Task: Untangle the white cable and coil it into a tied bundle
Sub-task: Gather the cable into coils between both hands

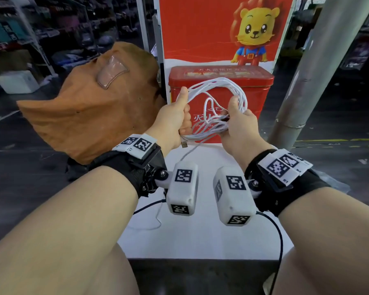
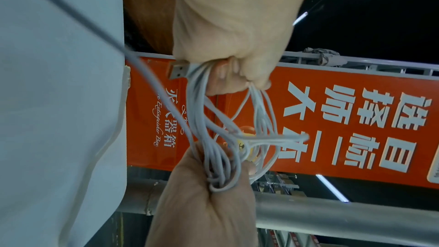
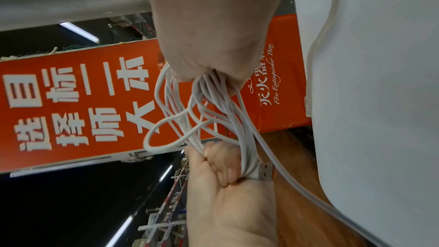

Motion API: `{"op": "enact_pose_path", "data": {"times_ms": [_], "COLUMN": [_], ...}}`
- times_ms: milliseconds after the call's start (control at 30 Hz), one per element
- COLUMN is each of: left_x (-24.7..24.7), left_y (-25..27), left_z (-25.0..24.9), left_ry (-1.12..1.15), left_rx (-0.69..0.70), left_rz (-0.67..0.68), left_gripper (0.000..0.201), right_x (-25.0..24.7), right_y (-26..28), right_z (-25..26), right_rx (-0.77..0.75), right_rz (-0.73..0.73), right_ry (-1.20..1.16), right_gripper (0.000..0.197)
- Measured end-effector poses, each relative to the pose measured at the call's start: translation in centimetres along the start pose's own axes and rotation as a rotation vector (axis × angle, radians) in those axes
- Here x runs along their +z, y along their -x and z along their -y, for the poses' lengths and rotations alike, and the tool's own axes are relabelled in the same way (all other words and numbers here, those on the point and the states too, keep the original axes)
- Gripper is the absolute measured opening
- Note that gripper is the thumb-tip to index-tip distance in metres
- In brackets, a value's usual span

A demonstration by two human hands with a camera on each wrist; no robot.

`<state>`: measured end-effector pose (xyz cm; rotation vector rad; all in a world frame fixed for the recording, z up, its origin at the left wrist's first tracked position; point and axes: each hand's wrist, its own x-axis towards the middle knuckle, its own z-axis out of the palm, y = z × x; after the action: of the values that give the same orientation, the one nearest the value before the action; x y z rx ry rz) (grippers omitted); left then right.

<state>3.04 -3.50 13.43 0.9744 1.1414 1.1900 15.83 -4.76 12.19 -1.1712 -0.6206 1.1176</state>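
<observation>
Left hand (image 1: 175, 116) fisted round cable (image 1: 217, 90) coils; right hand (image 1: 239, 122) pinching loops. Risk: stray inner loop, trailing tail snagging, re-knotting when wrapped.

Both forearms stretched forward, wrists strapped with black bands. Left hand (image 1: 175, 116) fisted, thumb up, gripping the cable (image 1: 219, 90) loops. Right hand (image 1: 239, 122) close beside it, fingers curled, pinching the same strands.
</observation>
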Motion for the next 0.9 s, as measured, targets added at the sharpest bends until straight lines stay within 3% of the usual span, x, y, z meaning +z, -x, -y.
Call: {"op": "enact_pose_path", "data": {"times_ms": [167, 267, 400, 467, 567, 700, 900], "left_x": [-0.7, -1.4, -2.2, -2.2, -2.1, -2.0, -2.8], "left_y": [-0.4, -0.3, 0.2, 0.4, 0.6, 0.8, 0.6], "left_z": [-0.2, -0.9, -1.9, -2.2, -2.4, -2.4, -2.3], "left_ry": [-0.030, -0.045, -0.099, -0.111, -0.116, -0.092, -0.055], "left_rx": [-0.095, -0.029, 0.106, 0.154, 0.213, 0.256, 0.296], "left_rz": [0.008, 0.015, 0.029, 0.020, 0.002, -0.011, -0.041], "left_gripper": [0.050, 0.049, 0.051, 0.052, 0.052, 0.052, 0.051], "right_x": [0.4, 0.1, -1.1, -1.6, -1.7, -1.4, -2.2], "right_y": [0.4, 0.4, -0.3, -0.4, -0.3, -0.2, -2.0], "right_z": [0.2, 0.5, -0.1, -0.2, -0.2, -0.5, -1.9], "right_rx": [-0.154, -0.288, -0.288, -0.289, -0.210, -0.104, -0.204], "right_rz": [0.134, 0.131, 0.157, 0.188, 0.209, 0.088, -0.059], "right_ry": [0.206, 0.525, 0.690, 0.689, 0.487, 0.277, 0.443], "right_gripper": [0.034, 0.035, 0.049, 0.056, 0.065, 0.062, 0.054]}}
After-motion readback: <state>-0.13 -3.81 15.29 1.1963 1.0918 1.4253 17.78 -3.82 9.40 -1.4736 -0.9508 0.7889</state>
